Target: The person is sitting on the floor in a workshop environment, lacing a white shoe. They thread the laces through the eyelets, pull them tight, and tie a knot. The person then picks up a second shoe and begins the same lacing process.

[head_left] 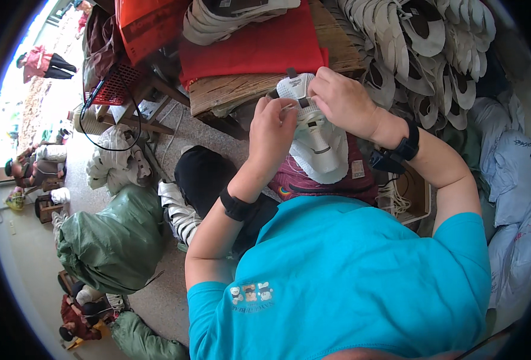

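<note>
A white shoe upper (322, 157) with a mesh surface lies over my lap, its toe toward me and its tongue (295, 87) by the table's edge. My left hand (271, 129) is closed in a pinch at the upper's left side, with a thin white shoelace showing at its fingertips. Across from it, my right hand (344, 103) is closed too, thumb and forefinger pressed together beside the tongue. What those right fingertips hold is too small to make out. A dark maroon cloth (361, 180) lies under the upper.
Ahead is a wooden table (229, 93) with a red cloth (247, 59) and stacked pale shoe uppers (208, 24). More uppers (424, 57) hang at the far right. White laces (394, 198) sit in a box at my right. A green sack (112, 240) stands left; other people sit farther off.
</note>
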A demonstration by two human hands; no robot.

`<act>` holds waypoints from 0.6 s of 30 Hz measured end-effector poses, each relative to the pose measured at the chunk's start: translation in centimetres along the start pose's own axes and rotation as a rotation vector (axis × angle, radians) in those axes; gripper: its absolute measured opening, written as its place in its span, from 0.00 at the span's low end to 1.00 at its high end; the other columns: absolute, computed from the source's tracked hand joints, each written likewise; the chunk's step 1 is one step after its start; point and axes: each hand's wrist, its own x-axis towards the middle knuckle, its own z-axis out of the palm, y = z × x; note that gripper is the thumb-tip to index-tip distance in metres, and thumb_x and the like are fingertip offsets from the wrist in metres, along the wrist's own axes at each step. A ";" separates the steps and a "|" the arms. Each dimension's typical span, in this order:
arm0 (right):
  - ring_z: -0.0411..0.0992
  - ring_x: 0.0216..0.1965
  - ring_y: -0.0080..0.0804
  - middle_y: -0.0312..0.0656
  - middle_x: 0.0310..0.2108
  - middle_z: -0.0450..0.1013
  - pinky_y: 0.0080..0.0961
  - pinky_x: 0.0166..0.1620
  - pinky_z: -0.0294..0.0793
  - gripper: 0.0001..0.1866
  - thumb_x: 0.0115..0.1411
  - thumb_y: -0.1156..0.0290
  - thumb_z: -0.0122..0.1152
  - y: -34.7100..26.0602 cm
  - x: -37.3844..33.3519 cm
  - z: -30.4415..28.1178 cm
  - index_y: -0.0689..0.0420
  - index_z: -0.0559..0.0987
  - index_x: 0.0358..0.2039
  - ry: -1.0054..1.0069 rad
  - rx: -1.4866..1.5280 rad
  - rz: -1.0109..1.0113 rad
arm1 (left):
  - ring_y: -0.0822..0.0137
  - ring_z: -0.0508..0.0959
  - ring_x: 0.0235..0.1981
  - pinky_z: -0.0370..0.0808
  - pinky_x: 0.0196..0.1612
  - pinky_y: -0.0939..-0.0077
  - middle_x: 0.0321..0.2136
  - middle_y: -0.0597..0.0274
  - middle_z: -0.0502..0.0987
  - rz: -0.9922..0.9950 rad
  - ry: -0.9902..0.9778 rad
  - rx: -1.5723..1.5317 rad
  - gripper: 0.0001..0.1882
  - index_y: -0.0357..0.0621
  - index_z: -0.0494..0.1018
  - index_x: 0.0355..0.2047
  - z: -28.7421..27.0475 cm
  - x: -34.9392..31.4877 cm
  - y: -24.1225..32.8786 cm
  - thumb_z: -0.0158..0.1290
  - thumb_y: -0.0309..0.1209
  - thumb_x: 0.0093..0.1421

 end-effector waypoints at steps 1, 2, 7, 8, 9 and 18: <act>0.73 0.35 0.48 0.46 0.33 0.68 0.40 0.38 0.75 0.05 0.55 0.75 0.58 0.1 0.0 -0.2 0.59 0.73 0.32 -0.032 0.038 0.029 | 0.70 0.71 0.27 0.70 0.32 0.75 0.29 0.61 0.67 -0.007 0.002 0.006 0.10 0.40 0.78 0.40 0.0 0.0 0.1 0.56 0.27 0.58; 0.73 0.34 0.47 0.45 0.33 0.67 0.38 0.38 0.75 0.05 0.56 0.75 0.59 0.2 -0.1 -0.2 0.58 0.73 0.32 -0.064 0.076 0.059 | 0.69 0.71 0.27 0.70 0.32 0.75 0.28 0.61 0.67 -0.012 0.006 -0.004 0.10 0.40 0.78 0.40 0.1 0.0 0.2 0.56 0.27 0.58; 0.74 0.32 0.47 0.46 0.33 0.68 0.39 0.35 0.75 0.05 0.57 0.75 0.58 -0.1 -0.3 0.6 0.58 0.73 0.34 -0.049 -0.089 0.022 | 0.69 0.70 0.26 0.69 0.31 0.74 0.28 0.61 0.67 -0.024 0.027 -0.011 0.10 0.39 0.79 0.38 0.5 0.1 -0.2 0.57 0.28 0.56; 0.74 0.32 0.47 0.46 0.33 0.68 0.39 0.34 0.75 0.05 0.57 0.75 0.57 -0.3 -0.4 0.7 0.58 0.73 0.34 -0.056 -0.116 0.012 | 0.69 0.70 0.26 0.70 0.31 0.74 0.28 0.61 0.67 -0.020 0.027 -0.013 0.10 0.39 0.79 0.38 0.5 0.1 -0.2 0.57 0.28 0.56; 0.74 0.32 0.47 0.46 0.33 0.68 0.39 0.34 0.75 0.05 0.57 0.74 0.57 -0.5 -0.5 0.8 0.58 0.73 0.34 -0.072 -0.159 0.003 | 0.69 0.70 0.26 0.70 0.31 0.74 0.28 0.61 0.67 -0.016 0.028 -0.015 0.09 0.39 0.79 0.37 0.6 0.2 -0.2 0.57 0.28 0.56; 0.74 0.36 0.50 0.49 0.35 0.73 0.40 0.38 0.74 0.07 0.59 0.74 0.56 0.2 -0.2 1.4 0.60 0.72 0.37 0.002 0.155 0.176 | 0.61 0.74 0.27 0.72 0.33 0.67 0.30 0.57 0.70 -0.033 0.043 0.017 0.11 0.41 0.76 0.38 0.9 0.3 0.0 0.59 0.28 0.55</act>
